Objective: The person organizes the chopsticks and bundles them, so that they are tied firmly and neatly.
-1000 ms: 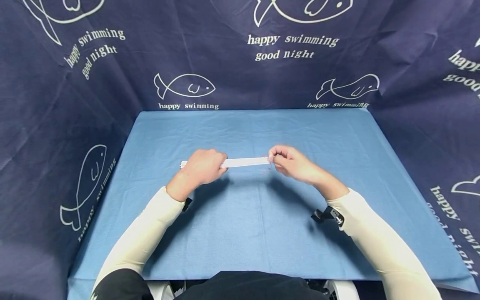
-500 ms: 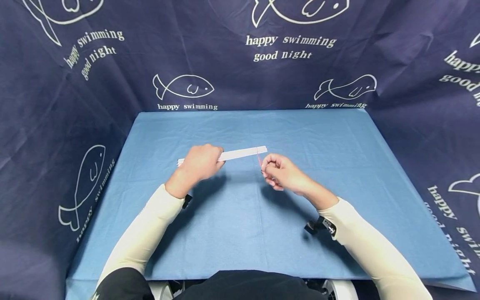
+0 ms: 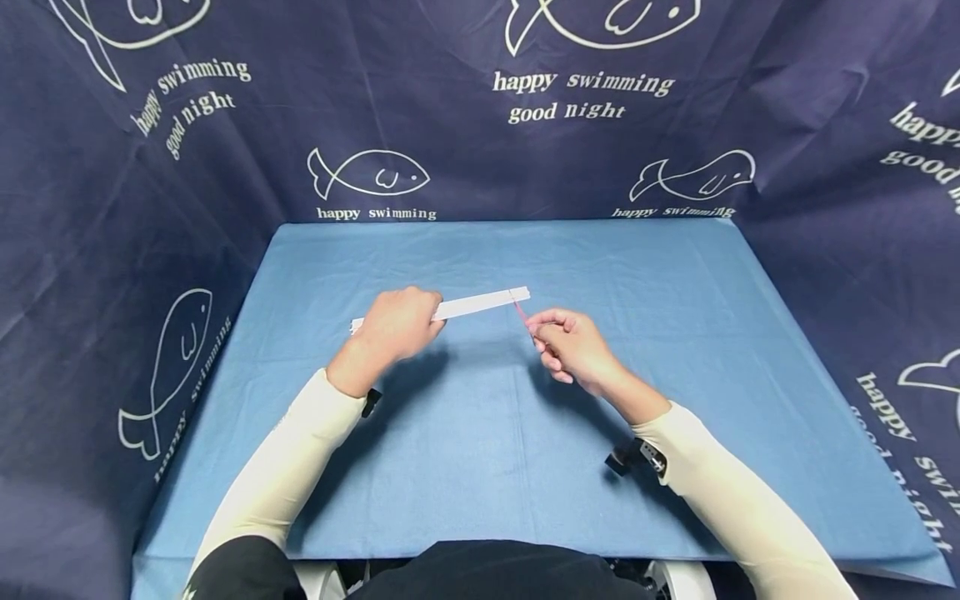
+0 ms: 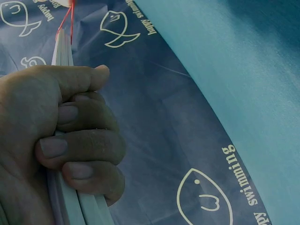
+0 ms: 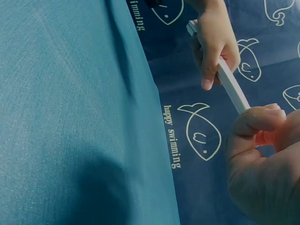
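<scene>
Gripping white strips (image 3: pixel 480 303), left hand (image 3: pixel 395 327), right hand (image 3: pixel 570 343) pinching red thread (image 4: pixel 65 21), wrist-view only.

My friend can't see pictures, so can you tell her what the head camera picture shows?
A person's left hand grips a flat white bundle of strips above a blue cloth-covered table, while the right hand pinches a thin red thread running from the bundle's end. Dark blue curtains printed with white fish surround the table.

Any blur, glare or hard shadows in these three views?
Head view: sharp, even light, soft shadows under both forearms on the blue tablecloth, wide-angle bowing at the edges. Left wrist view: the left hand fills the frame, slightly soft. Right wrist view: the right hand is close and blurred; no glare.
</scene>
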`<state>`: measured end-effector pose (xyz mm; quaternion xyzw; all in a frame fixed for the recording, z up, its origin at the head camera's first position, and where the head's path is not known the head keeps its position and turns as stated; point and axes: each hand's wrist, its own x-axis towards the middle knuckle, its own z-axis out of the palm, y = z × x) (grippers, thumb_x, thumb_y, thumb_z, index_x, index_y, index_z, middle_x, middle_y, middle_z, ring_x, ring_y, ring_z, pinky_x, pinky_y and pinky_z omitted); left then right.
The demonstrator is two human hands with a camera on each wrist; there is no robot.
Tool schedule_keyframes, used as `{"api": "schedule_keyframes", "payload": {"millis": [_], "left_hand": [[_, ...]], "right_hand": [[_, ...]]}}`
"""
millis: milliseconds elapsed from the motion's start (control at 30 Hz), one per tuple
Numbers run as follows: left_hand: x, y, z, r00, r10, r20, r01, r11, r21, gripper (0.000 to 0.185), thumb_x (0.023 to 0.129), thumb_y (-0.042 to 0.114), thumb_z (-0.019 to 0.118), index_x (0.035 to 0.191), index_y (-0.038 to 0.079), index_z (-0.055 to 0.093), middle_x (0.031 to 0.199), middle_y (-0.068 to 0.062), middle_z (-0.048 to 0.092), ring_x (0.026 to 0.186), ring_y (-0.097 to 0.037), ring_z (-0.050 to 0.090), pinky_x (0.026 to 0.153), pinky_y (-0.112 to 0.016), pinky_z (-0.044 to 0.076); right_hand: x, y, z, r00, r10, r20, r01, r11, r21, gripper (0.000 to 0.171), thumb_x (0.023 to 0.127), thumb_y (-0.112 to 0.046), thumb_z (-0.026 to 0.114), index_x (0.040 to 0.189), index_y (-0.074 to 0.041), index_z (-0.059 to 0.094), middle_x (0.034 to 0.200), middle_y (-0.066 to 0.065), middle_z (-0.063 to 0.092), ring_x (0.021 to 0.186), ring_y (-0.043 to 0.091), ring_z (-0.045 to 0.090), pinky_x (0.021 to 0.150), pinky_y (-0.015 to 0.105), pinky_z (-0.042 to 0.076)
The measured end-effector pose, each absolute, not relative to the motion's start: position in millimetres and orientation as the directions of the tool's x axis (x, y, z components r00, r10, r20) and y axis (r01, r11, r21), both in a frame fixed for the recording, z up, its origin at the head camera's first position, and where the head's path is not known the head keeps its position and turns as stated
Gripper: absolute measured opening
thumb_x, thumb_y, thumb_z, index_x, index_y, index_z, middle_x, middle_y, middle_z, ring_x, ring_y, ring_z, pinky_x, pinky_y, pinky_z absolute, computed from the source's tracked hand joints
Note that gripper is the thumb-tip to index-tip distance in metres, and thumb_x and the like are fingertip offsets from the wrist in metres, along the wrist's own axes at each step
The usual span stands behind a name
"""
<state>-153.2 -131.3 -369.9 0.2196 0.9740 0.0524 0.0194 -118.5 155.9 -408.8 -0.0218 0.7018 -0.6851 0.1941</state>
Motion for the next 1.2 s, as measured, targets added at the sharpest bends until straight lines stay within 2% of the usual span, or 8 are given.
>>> {"api": "schedule_keyframes", "payload": {"millis": [500,667,833,933,1033,1200], "left_hand": [[-154.0,-132.4,-364.6,-0.897,0.442,-0.006,0.438,0.891,0.120,0.018,0.100,0.026,0.064,0.090,0.011,0.064,0.075,-0.004,0.065,0.069,-0.027,0.064,0.066,-0.051,0.056],[-154.8,-133.7,-363.7,-0.903,0.429,-0.024,0.422,0.896,0.139,0.017,0.100,0.025,0.063,0.091,0.010,0.065,0.075,-0.005,0.064,0.068,-0.026,0.061,0.065,-0.049,0.055],[-155.6,-135.2,-364.8,-0.909,0.415,-0.034,0.406,0.901,0.152,0.016,0.100,0.024,0.062,0.091,0.011,0.065,0.074,-0.005,0.064,0.069,-0.026,0.061,0.064,-0.049,0.054],[-156.4,-135.3,-365.4,-0.907,0.421,-0.024,0.413,0.898,0.153,0.016,0.100,0.024,0.062,0.090,0.011,0.065,0.074,-0.005,0.064,0.068,-0.027,0.062,0.064,-0.049,0.054],[-157.0,-134.8,-365.0,-0.904,0.427,-0.021,0.419,0.895,0.152,0.017,0.100,0.023,0.062,0.090,0.010,0.066,0.074,-0.005,0.064,0.068,-0.026,0.062,0.063,-0.048,0.053],[-157.4,-134.4,-365.1,-0.900,0.435,-0.024,0.427,0.893,0.144,0.016,0.100,0.024,0.062,0.092,0.010,0.066,0.074,-0.004,0.063,0.068,-0.025,0.060,0.062,-0.047,0.052]], "right_hand": [[-124.8,158.4,-411.4,-0.909,-0.299,-0.289,0.291,0.037,-0.956,0.016,0.105,-0.009,0.051,0.116,-0.004,0.061,0.062,-0.006,0.052,0.039,0.003,0.038,0.034,0.020,0.027],[-121.7,158.3,-410.3,-0.922,-0.303,-0.240,0.250,0.004,-0.968,0.014,0.105,-0.009,0.051,0.117,-0.004,0.056,0.063,-0.005,0.055,0.039,0.004,0.038,0.035,0.021,0.028],[-118.5,157.0,-411.1,-0.940,-0.290,-0.178,0.193,-0.025,-0.981,0.015,0.103,-0.002,0.048,0.118,-0.002,0.052,0.066,0.000,0.062,0.039,0.006,0.042,0.034,0.023,0.032],[-118.8,156.5,-412.9,-0.953,-0.268,-0.144,0.153,-0.015,-0.988,0.017,0.099,0.004,0.046,0.113,-0.006,0.050,0.066,0.004,0.065,0.038,0.006,0.043,0.033,0.024,0.032],[-119.2,156.4,-414.5,-0.961,-0.252,-0.116,0.114,0.022,-0.993,0.018,0.096,0.006,0.045,0.110,-0.004,0.050,0.065,0.006,0.065,0.037,0.007,0.043,0.032,0.025,0.030],[-119.6,155.8,-415.7,-0.963,-0.213,-0.166,0.148,0.097,-0.984,0.025,0.096,0.002,0.047,0.119,0.002,0.059,0.063,0.000,0.064,0.037,0.005,0.042,0.031,0.025,0.027]]}}
